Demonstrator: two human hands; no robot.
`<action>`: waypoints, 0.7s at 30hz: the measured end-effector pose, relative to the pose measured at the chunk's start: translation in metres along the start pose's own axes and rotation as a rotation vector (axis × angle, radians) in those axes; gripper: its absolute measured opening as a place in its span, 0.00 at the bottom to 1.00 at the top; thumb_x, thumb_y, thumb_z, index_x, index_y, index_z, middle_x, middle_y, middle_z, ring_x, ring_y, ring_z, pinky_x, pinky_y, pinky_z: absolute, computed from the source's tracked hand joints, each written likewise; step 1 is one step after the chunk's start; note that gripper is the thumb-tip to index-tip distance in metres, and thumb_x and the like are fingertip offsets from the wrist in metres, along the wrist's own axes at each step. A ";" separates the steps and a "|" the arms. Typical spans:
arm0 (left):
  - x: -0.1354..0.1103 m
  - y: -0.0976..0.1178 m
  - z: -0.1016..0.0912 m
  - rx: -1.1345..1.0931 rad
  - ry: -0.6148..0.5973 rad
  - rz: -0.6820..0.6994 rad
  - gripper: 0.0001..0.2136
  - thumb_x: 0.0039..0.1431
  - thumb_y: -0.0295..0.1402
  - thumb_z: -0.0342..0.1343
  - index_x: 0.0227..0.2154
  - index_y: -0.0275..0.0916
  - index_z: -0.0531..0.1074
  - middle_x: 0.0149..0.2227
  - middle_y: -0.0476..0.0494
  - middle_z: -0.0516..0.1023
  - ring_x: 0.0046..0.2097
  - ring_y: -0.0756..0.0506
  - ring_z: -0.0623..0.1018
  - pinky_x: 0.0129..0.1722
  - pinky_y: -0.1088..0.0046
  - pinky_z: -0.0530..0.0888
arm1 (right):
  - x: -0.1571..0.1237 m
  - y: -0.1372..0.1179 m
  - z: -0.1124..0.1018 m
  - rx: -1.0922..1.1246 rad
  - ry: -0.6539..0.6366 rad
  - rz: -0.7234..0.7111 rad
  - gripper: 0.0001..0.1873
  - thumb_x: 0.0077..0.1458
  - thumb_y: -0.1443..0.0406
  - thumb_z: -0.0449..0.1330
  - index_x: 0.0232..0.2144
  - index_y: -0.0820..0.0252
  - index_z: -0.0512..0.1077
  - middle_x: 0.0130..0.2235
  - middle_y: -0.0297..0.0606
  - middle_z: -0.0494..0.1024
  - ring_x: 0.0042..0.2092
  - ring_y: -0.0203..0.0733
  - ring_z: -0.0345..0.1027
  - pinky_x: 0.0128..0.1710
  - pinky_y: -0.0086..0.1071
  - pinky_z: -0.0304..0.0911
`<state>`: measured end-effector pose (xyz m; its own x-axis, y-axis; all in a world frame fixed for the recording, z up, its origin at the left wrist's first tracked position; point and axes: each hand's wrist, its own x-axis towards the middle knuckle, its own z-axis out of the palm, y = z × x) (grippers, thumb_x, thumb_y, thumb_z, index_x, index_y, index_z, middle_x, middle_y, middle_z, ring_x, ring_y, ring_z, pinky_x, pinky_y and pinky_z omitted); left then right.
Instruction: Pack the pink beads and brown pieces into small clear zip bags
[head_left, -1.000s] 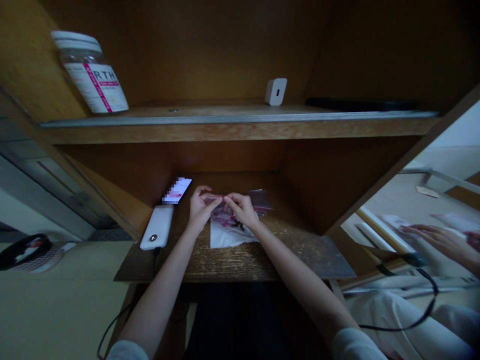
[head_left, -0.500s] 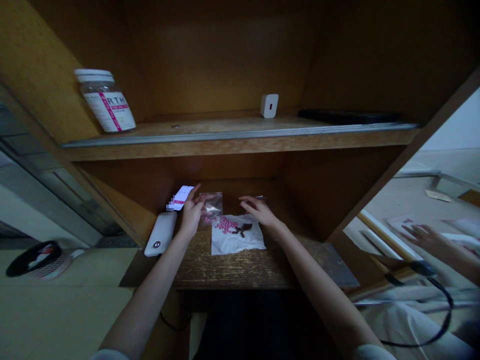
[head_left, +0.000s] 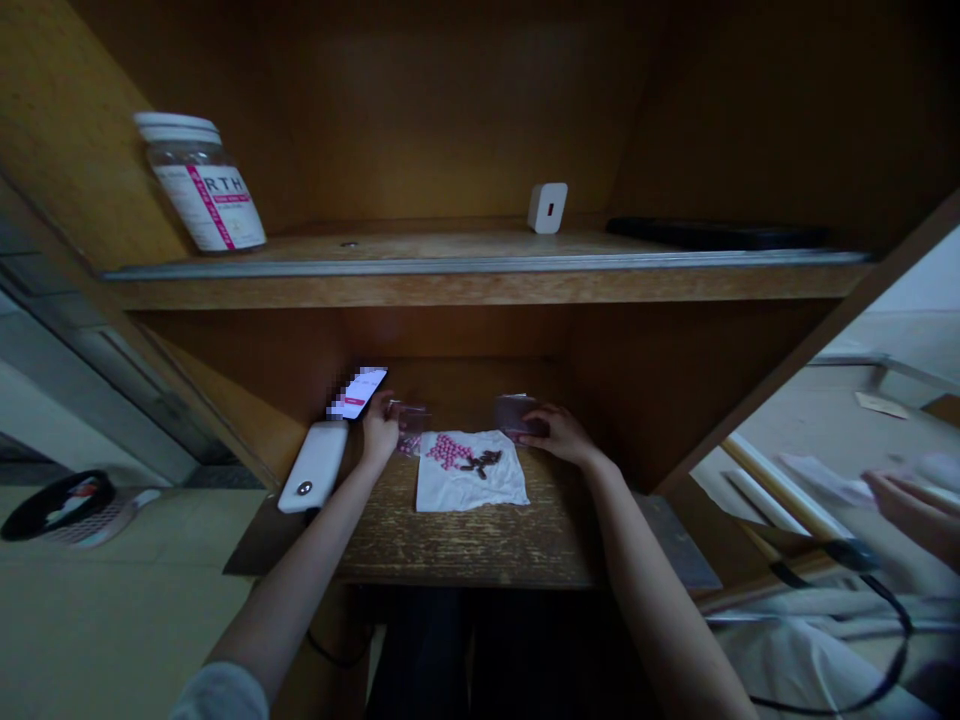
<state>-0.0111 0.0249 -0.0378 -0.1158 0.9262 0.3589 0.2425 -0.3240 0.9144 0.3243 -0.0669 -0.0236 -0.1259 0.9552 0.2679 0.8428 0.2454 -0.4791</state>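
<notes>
On the worn wooden table [head_left: 465, 540] beneath a shelf, a white paper sheet [head_left: 495, 488] carrying pink and dark pieces [head_left: 450, 452] lies between my two hands. My left grip [head_left: 381, 432] is curled, its fingertips at a small clear plastic bag [head_left: 410, 430] just to its right. My right grip [head_left: 562, 436] reaches leftward, with its fingers over a second clear bag [head_left: 514, 416]. This hand is nearer the far side of the paper. From this view, I cannot tell whether either grip is pinching its bag. A phone [head_left: 357, 392] and a white power bank [head_left: 312, 467] sit just left of my left grip.
</notes>
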 end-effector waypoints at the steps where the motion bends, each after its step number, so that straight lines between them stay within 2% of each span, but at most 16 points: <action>1: 0.001 -0.001 0.003 0.013 0.002 -0.002 0.11 0.58 0.32 0.50 0.43 0.38 0.65 0.32 0.48 0.74 0.22 0.52 0.72 0.21 0.75 0.70 | 0.000 0.000 0.000 0.008 -0.008 -0.008 0.18 0.49 0.53 0.64 0.39 0.56 0.77 0.44 0.43 0.76 0.47 0.49 0.68 0.47 0.40 0.62; 3: 0.002 -0.002 0.007 0.073 0.014 0.021 0.10 0.58 0.31 0.49 0.43 0.38 0.66 0.33 0.46 0.74 0.26 0.49 0.74 0.28 0.70 0.73 | 0.001 0.002 -0.001 0.025 -0.022 -0.015 0.14 0.51 0.55 0.63 0.36 0.57 0.77 0.41 0.42 0.77 0.44 0.47 0.69 0.44 0.38 0.63; 5: 0.000 0.002 0.008 0.205 0.059 0.130 0.10 0.56 0.29 0.52 0.41 0.38 0.68 0.36 0.42 0.75 0.36 0.44 0.77 0.40 0.63 0.74 | 0.001 0.004 -0.001 0.037 -0.031 -0.012 0.10 0.52 0.58 0.62 0.34 0.57 0.77 0.39 0.42 0.78 0.42 0.46 0.70 0.43 0.36 0.63; 8: -0.006 0.018 0.008 0.425 0.134 0.330 0.13 0.52 0.27 0.55 0.42 0.39 0.70 0.45 0.38 0.73 0.51 0.37 0.71 0.53 0.54 0.66 | 0.002 0.007 0.000 0.047 -0.032 -0.011 0.08 0.54 0.60 0.60 0.31 0.57 0.78 0.37 0.41 0.79 0.40 0.44 0.71 0.42 0.35 0.63; 11: -0.010 0.041 0.016 0.459 0.113 0.416 0.12 0.54 0.28 0.55 0.42 0.40 0.70 0.46 0.38 0.72 0.51 0.37 0.70 0.52 0.54 0.66 | 0.003 0.007 0.001 0.058 -0.029 -0.004 0.10 0.56 0.60 0.58 0.30 0.56 0.78 0.36 0.41 0.79 0.37 0.43 0.71 0.39 0.34 0.63; 14: -0.013 0.058 0.037 0.273 -0.021 0.424 0.05 0.57 0.29 0.53 0.36 0.40 0.71 0.38 0.43 0.75 0.43 0.43 0.74 0.45 0.63 0.71 | 0.003 0.005 0.001 0.072 0.022 -0.009 0.11 0.57 0.59 0.57 0.29 0.56 0.78 0.36 0.41 0.79 0.37 0.43 0.71 0.39 0.35 0.63; 18: -0.021 0.063 0.064 0.081 -0.110 0.394 0.04 0.58 0.32 0.54 0.33 0.39 0.72 0.33 0.45 0.77 0.37 0.47 0.76 0.39 0.70 0.72 | 0.005 -0.006 0.001 0.153 0.275 0.074 0.15 0.56 0.54 0.57 0.30 0.56 0.78 0.34 0.41 0.78 0.37 0.44 0.71 0.38 0.36 0.63; 21: -0.030 0.061 0.068 0.072 -0.176 0.373 0.07 0.58 0.36 0.55 0.32 0.39 0.73 0.31 0.46 0.77 0.35 0.48 0.76 0.37 0.72 0.72 | 0.007 -0.021 0.005 0.392 0.464 0.122 0.17 0.55 0.52 0.56 0.31 0.59 0.76 0.33 0.41 0.78 0.34 0.43 0.70 0.35 0.34 0.63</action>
<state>0.0724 -0.0089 -0.0056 0.1572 0.7690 0.6197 0.3038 -0.6347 0.7105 0.3035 -0.0650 -0.0158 0.2747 0.8301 0.4853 0.5706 0.2656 -0.7771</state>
